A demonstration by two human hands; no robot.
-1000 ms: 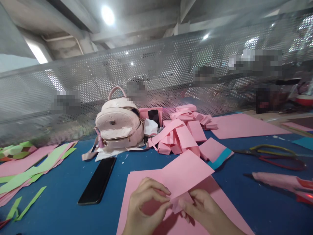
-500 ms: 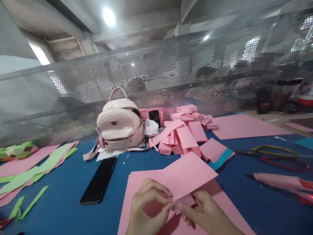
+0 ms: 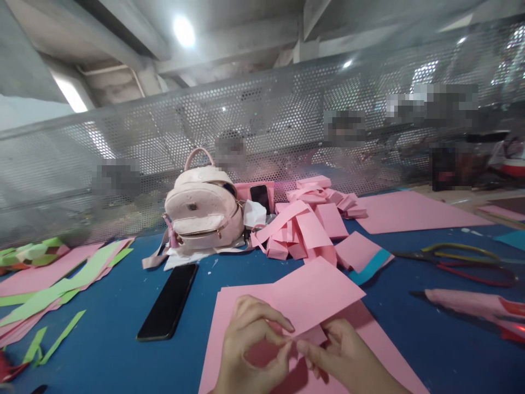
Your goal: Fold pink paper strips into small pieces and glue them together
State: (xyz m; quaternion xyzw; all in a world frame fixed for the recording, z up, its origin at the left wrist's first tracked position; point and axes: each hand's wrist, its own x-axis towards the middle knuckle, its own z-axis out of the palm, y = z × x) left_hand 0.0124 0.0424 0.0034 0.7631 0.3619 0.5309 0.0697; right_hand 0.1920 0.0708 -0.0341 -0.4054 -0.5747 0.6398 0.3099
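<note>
My left hand (image 3: 250, 350) and my right hand (image 3: 340, 355) meet at the bottom centre, both pinched on the near corner of a pink paper piece (image 3: 315, 295) that lifts away from me. Thumb and forefinger of each hand press the folded corner between them. Under the hands lies a larger pink sheet (image 3: 381, 350) on the blue table (image 3: 102, 339).
A black phone (image 3: 168, 302) lies left of the hands. Behind stand a pale pink backpack (image 3: 203, 210) and a heap of pink paper strips (image 3: 307, 224). Scissors (image 3: 455, 257) and a pink roll (image 3: 471, 305) lie at the right; green and pink strips (image 3: 57, 279) at the left.
The hands keep their pinch on the paper corner; the fingers have shifted slightly. The view has drifted a little to the left.
</note>
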